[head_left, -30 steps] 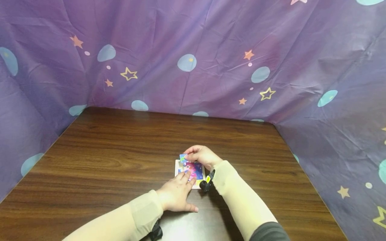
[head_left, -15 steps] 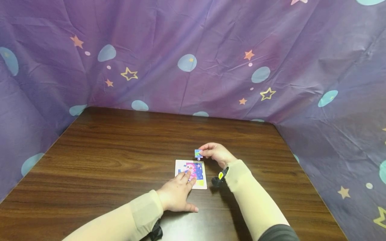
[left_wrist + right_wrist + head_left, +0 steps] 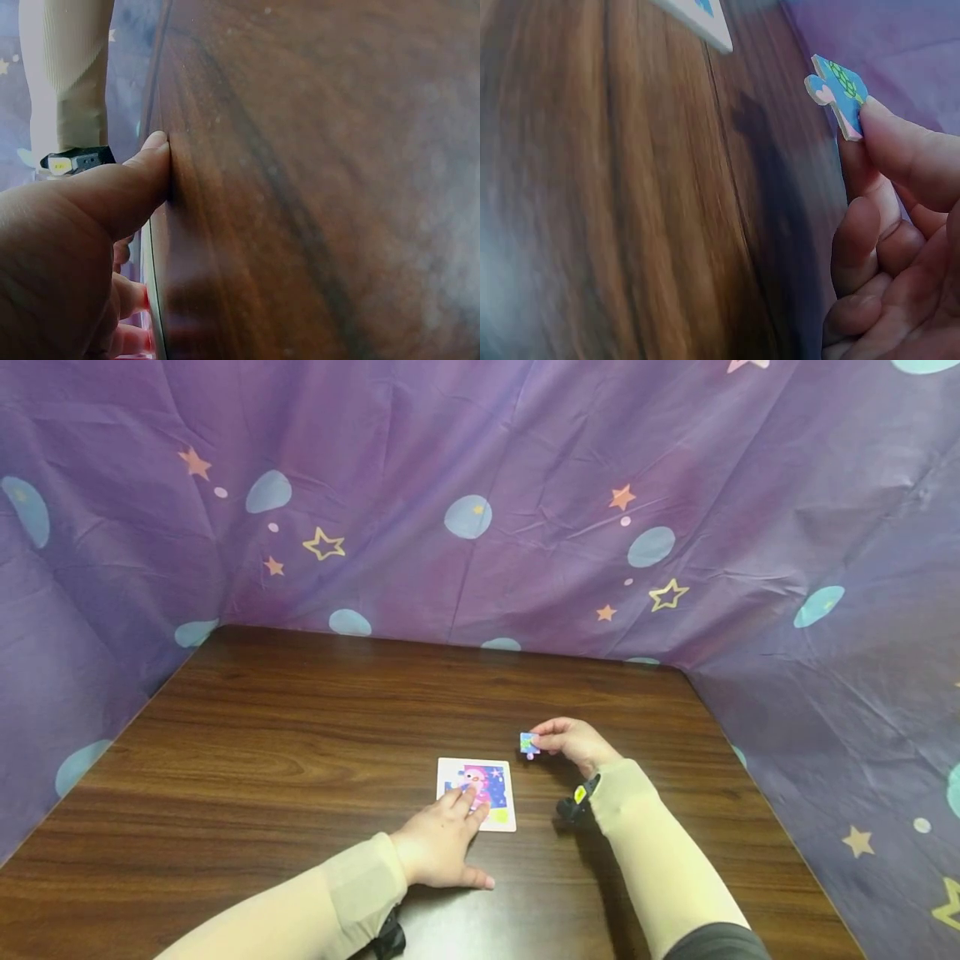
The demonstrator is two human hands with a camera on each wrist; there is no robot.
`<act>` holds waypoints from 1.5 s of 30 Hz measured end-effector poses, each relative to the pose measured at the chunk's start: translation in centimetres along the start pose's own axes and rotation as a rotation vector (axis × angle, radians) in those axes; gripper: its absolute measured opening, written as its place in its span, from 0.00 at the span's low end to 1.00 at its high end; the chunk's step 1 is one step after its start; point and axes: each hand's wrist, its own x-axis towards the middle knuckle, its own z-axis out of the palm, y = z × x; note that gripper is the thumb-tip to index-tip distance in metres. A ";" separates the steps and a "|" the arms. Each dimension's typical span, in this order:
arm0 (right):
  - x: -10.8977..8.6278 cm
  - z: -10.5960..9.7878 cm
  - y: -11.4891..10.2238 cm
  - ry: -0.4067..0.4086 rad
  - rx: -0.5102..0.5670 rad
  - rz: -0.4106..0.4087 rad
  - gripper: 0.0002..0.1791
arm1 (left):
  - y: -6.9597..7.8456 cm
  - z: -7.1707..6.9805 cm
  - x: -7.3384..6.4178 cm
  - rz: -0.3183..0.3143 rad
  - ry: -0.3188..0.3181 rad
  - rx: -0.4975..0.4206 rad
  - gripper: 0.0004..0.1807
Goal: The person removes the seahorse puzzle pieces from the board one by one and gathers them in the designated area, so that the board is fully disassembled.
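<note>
A small blue puzzle piece with a green pattern and a rounded tab is pinched between the thumb and fingers of my right hand. In the right wrist view the puzzle piece stands off the tabletop, whose surface carries the hand's shadow. To its left lies a white-framed jigsaw puzzle showing a pink character on dark blue. My left hand rests with spread fingers on the puzzle's lower left part, hiding some of it. Its thumb touches the table in the left wrist view.
The dark wood-grain table extends back to a purple curtain printed with stars and ovals, which also closes off both sides. A black wrist camera is strapped to the right wrist, low over the table.
My right hand has carried the puzzle piece rightward, from over the puzzle's upper left corner to beyond its right side. My left hand has stayed in place on the puzzle.
</note>
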 end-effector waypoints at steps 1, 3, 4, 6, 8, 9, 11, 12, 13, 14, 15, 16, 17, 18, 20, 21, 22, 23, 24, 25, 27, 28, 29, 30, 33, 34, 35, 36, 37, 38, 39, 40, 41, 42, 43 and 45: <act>0.0 -0.2 0.1 0.002 -0.005 0.000 0.08 | 0.0 0.0 0.0 0.000 -0.001 0.001 0.54; -0.1 -0.5 0.2 0.001 -0.023 0.005 0.10 | 0.0 0.0 0.0 -0.001 -0.002 0.004 0.54; -0.2 -0.7 0.3 0.002 -0.033 0.010 0.11 | 0.0 0.0 0.0 -0.002 -0.004 0.004 0.54; -0.2 -0.9 0.4 -0.003 -0.062 0.011 0.12 | 0.0 0.0 0.0 -0.004 -0.007 0.003 0.54; -0.3 -1.2 0.6 0.006 -0.081 0.019 0.12 | 0.0 0.0 0.0 -0.004 -0.010 0.002 0.54; -0.3 -1.3 0.6 0.011 -0.089 0.023 0.13 | 0.0 0.0 0.0 -0.003 -0.011 0.003 0.54; -0.3 -1.5 0.7 0.019 -0.104 0.030 0.13 | 0.0 0.0 0.0 -0.002 -0.011 0.006 0.54; -0.4 -1.6 0.8 0.020 -0.109 0.036 0.13 | 0.0 0.0 0.0 -0.002 -0.013 0.008 0.55; -0.4 -1.6 0.8 0.021 -0.116 0.043 0.13 | 0.0 0.1 0.1 -0.002 -0.014 0.011 0.55; -0.5 -1.6 0.8 0.018 -0.125 0.050 0.13 | 0.0 0.1 0.1 -0.003 -0.016 0.015 0.55; -0.6 -1.7 0.7 0.018 -0.133 0.060 0.13 | 0.0 0.1 0.1 -0.003 -0.016 0.016 0.55; -0.6 -1.7 0.7 0.021 -0.143 0.069 0.13 | 0.0 0.1 0.2 -0.005 -0.019 0.018 0.55; -0.7 -1.7 0.7 0.023 -0.155 0.075 0.13 | 0.0 0.2 0.2 -0.007 -0.020 0.019 0.55; -0.8 -1.7 0.6 0.029 -0.169 0.083 0.12 | 0.0 0.2 0.2 -0.008 -0.021 0.021 0.55; -0.9 -1.7 0.5 0.039 -0.201 0.088 0.12 | 0.0 0.2 0.2 -0.007 -0.021 0.022 0.55; -0.9 -1.6 0.5 0.049 -0.214 0.092 0.11 | 0.0 0.2 0.2 -0.007 -0.021 0.020 0.55; -0.9 -1.6 0.5 0.056 -0.227 0.092 0.10 | 0.0 0.1 0.2 -0.008 -0.022 0.021 0.55; -0.9 -1.6 0.5 0.061 -0.238 0.091 0.10 | 0.0 0.1 0.2 -0.007 -0.021 0.019 0.55; -0.9 -1.6 0.5 0.067 -0.246 0.092 0.10 | 0.1 0.0 0.1 -0.006 -0.022 0.019 0.55; -0.9 -1.6 0.5 0.071 -0.256 0.089 0.09 | 0.1 0.0 0.1 -0.006 -0.023 0.018 0.55; -0.9 -1.6 0.6 0.091 -0.277 0.091 0.09 | 0.1 0.0 0.0 -0.006 -0.025 0.018 0.55; -0.8 -1.6 0.7 0.099 -0.290 0.086 0.09 | 0.1 -0.1 0.0 -0.006 -0.025 0.022 0.55; -0.8 -1.6 0.8 0.107 -0.299 0.082 0.09 | 0.1 -0.1 0.0 -0.005 -0.026 0.023 0.55; -0.8 -1.7 0.8 0.113 -0.314 0.077 0.09 | 0.1 -0.2 0.0 -0.005 -0.027 0.026 0.55; -0.8 -1.7 0.9 0.141 -0.350 0.074 0.08 | 0.2 -0.3 -0.1 -0.005 -0.029 0.031 0.55; -0.8 -1.7 0.9 0.144 -0.366 0.069 0.08 | 0.2 -0.3 -0.1 -0.004 -0.030 0.032 0.55; -0.8 -1.7 0.9 0.147 -0.375 0.067 0.08 | 0.2 -0.3 -0.1 -0.004 -0.030 0.033 0.55; -0.8 -1.7 0.9 0.151 -0.388 0.064 0.08 | 0.2 -0.3 0.0 -0.003 -0.030 0.035 0.55; -0.8 -1.7 0.9 0.153 -0.397 0.055 0.08 | 0.2 -0.3 0.0 -0.003 -0.030 0.037 0.55; -0.8 -1.7 0.8 0.155 -0.402 0.048 0.08 | 0.2 -0.3 0.0 -0.002 -0.029 0.038 0.55; -0.8 -1.7 0.8 0.160 -0.402 0.041 0.08 | 0.1 -0.2 0.0 -0.001 -0.029 0.038 0.55; -0.8 -1.6 0.8 0.162 -0.402 0.033 0.08 | 0.1 -0.2 0.0 -0.001 -0.028 0.037 0.55; -0.8 -1.6 0.7 0.161 -0.393 0.027 0.08 | 0.1 -0.2 0.0 0.000 -0.027 0.037 0.55; -0.8 -1.5 0.6 0.158 -0.388 0.020 0.08 | 0.1 -0.2 0.0 0.001 -0.027 0.037 0.54; -0.7 -1.4 0.6 0.154 -0.376 0.015 0.08 | 0.1 -0.2 0.0 0.002 -0.026 0.035 0.54; -0.7 -1.2 0.3 0.140 -0.344 0.014 0.08 | 0.1 -0.2 0.0 0.001 -0.027 0.033 0.55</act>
